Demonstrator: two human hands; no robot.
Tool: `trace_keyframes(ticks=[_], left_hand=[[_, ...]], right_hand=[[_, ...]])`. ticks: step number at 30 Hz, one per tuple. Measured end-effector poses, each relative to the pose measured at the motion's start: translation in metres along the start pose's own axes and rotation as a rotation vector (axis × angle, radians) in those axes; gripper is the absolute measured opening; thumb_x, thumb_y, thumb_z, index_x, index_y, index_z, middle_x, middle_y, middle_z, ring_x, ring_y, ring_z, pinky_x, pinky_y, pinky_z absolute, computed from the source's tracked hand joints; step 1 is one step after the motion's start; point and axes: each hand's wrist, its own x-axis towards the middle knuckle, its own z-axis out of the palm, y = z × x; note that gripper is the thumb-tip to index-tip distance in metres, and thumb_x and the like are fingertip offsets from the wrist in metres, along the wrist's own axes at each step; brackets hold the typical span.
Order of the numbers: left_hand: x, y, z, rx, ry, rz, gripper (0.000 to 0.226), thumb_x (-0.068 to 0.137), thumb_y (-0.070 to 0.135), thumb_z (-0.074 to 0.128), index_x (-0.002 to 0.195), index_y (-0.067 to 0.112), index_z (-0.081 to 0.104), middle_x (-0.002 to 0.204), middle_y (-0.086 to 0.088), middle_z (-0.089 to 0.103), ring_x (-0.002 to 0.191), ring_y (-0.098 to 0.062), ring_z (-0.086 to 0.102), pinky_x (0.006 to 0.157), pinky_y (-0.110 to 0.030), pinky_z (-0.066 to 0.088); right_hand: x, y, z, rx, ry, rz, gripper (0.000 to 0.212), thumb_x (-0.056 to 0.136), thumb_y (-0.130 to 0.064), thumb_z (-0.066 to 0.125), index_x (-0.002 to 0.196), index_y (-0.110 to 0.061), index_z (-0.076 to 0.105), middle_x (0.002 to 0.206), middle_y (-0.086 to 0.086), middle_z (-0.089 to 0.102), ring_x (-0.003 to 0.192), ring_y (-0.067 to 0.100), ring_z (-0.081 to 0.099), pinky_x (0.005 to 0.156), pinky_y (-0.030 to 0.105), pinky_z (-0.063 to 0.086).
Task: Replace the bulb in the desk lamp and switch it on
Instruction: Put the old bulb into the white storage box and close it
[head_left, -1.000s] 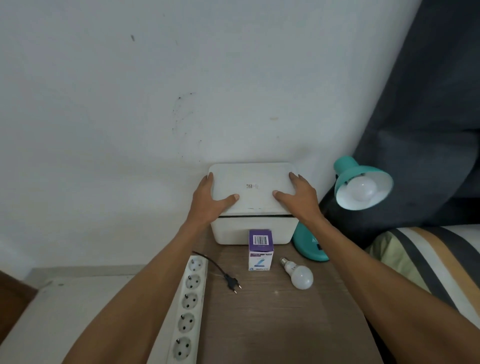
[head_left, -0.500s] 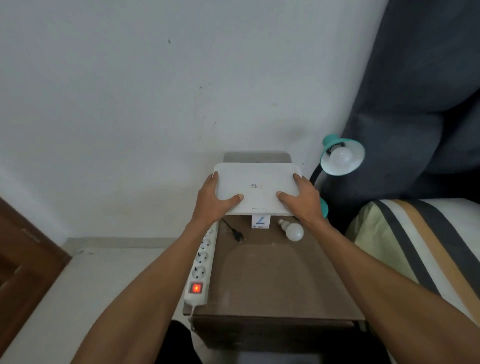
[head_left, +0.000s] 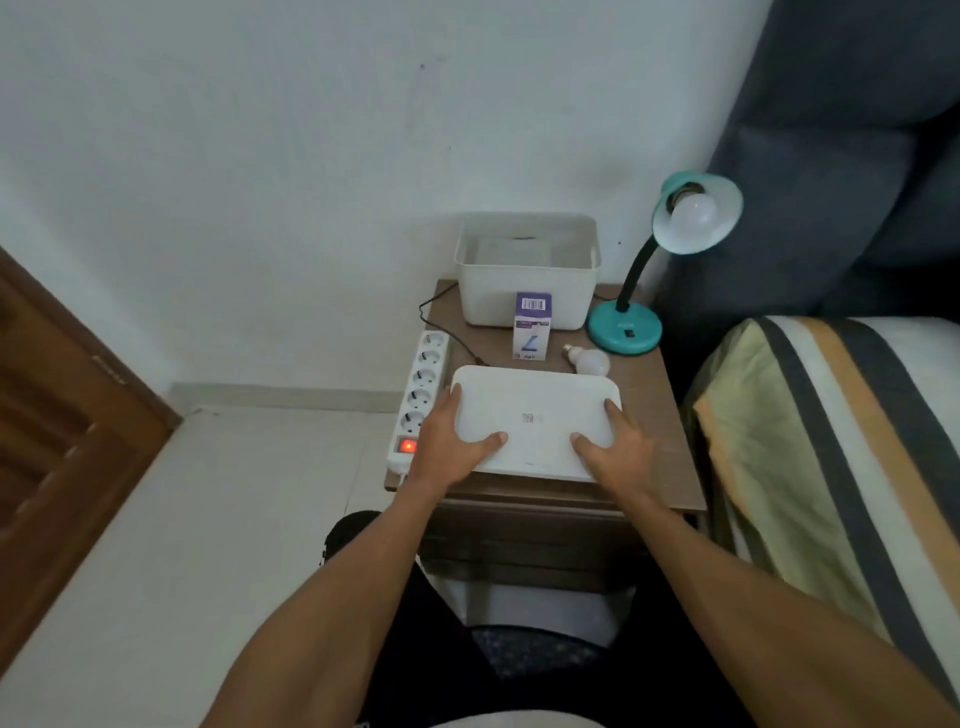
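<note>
Desk lamp waits at the table's back right, bulb in its shade — meanwhile left hand and right hand clamp the white lid, now off the bin (open behind) and down near the table's front edge; loose bulb just beyond.

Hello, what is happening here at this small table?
A person holds a white lid with both hands, the left hand and the right hand on its two sides, over the front of the wooden table. The white box at the back stands open. A loose bulb and a small purple carton lie in front of the box. The teal lamp has a bulb in it and is not lit. The power strip shows a red switch light.
</note>
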Motion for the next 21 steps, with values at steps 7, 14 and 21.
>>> trace_keyframes(ticks=[7,14,21], left_hand=[[-0.013,-0.021,0.018,0.107,-0.081,-0.018,0.106,0.085,0.062,0.069,0.161,0.019,0.009,0.168,-0.002,0.015,0.153,-0.026,0.020,0.123,-0.044,0.025],[-0.011,-0.031,0.036,0.299,-0.148,0.016,0.117,0.083,0.069,0.063,0.161,0.012,-0.004,0.169,-0.010,-0.008,0.156,-0.027,-0.006,0.127,-0.044,0.008],[-0.007,-0.030,0.043,0.330,-0.100,0.015,0.115,0.084,0.069,0.061,0.160,0.008,-0.001,0.169,-0.013,-0.006,0.156,-0.027,-0.006,0.127,-0.041,0.005]], right_hand=[[-0.007,0.023,0.018,-0.123,0.016,-0.058,0.080,0.085,-0.045,0.068,0.152,-0.017,0.036,0.162,0.015,0.023,0.152,0.030,0.008,0.121,0.047,0.017],[-0.001,0.042,0.030,-0.271,-0.034,-0.093,0.082,0.088,-0.048,0.061,0.153,-0.010,0.029,0.163,0.016,0.020,0.152,0.033,0.002,0.124,0.044,0.005],[0.002,0.039,0.029,-0.291,-0.004,-0.076,0.078,0.084,-0.053,0.062,0.148,-0.013,0.040,0.158,0.016,0.030,0.151,0.033,0.014,0.119,0.047,0.025]])
